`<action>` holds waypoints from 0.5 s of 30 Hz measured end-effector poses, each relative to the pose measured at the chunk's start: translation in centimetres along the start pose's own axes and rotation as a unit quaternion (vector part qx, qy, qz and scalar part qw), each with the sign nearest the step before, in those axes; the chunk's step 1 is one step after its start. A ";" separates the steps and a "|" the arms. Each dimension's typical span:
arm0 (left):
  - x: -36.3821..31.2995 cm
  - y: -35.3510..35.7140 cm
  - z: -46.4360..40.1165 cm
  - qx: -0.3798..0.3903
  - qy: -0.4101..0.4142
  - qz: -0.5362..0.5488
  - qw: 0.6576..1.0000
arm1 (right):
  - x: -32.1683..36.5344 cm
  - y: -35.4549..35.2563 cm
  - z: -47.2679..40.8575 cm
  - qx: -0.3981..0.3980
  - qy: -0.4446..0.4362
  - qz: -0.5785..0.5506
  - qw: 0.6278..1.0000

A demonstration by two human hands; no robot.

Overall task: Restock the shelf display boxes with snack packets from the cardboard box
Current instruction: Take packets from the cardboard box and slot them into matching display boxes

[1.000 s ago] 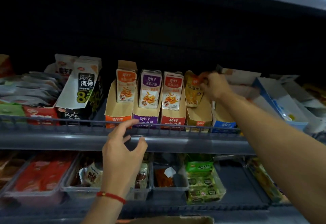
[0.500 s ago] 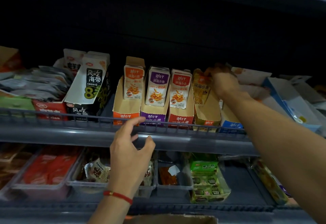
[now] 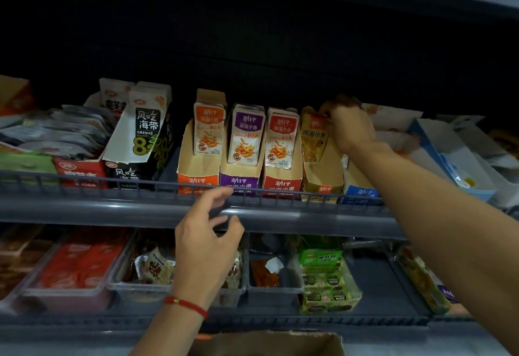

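Note:
A row of display boxes stands on the upper shelf: orange (image 3: 198, 180), purple (image 3: 238, 183), red (image 3: 282, 184), yellow (image 3: 323, 184) and blue (image 3: 359, 191). Upright snack packets fill the first three. My right hand (image 3: 348, 128) reaches over the yellow box and pinches the top of a yellow snack packet (image 3: 313, 139) standing in it. My left hand (image 3: 206, 239) hovers in front of the shelf rail (image 3: 112, 209) with fingers loosely spread, holding nothing. The cardboard box (image 3: 269, 344) shows its rim at the bottom edge.
Black-and-white seaweed snack boxes (image 3: 140, 136) and flat silver packets (image 3: 53, 134) sit at the upper left. Open blue and white cartons (image 3: 455, 156) crowd the upper right. The lower shelf holds clear trays (image 3: 75, 268) of red packets and a green packet box (image 3: 325, 280).
My right hand has stayed at the top of the yellow packet, settling it in the yellow box. My left hand holds near the rail. The camera has shifted slightly.

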State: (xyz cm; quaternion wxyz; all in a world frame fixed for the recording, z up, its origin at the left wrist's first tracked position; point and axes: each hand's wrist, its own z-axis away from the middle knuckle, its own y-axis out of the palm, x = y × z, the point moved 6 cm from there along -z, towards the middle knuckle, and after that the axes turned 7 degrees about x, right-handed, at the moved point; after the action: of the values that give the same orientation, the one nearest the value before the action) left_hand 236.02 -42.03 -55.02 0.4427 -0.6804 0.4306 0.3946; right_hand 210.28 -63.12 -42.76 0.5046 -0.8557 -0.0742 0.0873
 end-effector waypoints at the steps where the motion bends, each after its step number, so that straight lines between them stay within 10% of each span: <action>1: -0.1 0.1 0.1 0.002 0.005 -0.005 1.000 | 0.1 -0.6 0.5 -0.014 -0.007 -0.001 1.000; 7: 0.6 1.7 2.6 0.083 0.033 -0.081 0.993 | 3.5 -5.5 10.5 -0.050 -0.116 -0.145 0.981; 15: 13.9 8.1 11.6 0.363 -0.139 -0.270 0.881 | 9.2 11.4 33.8 0.511 -0.212 -0.175 0.815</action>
State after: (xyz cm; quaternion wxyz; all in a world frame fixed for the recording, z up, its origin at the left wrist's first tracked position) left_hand 231.00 -36.28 -73.34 0.8029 -0.5005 0.2777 0.1664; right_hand 212.09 -37.84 -69.50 0.8477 -0.4080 -0.2722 0.2018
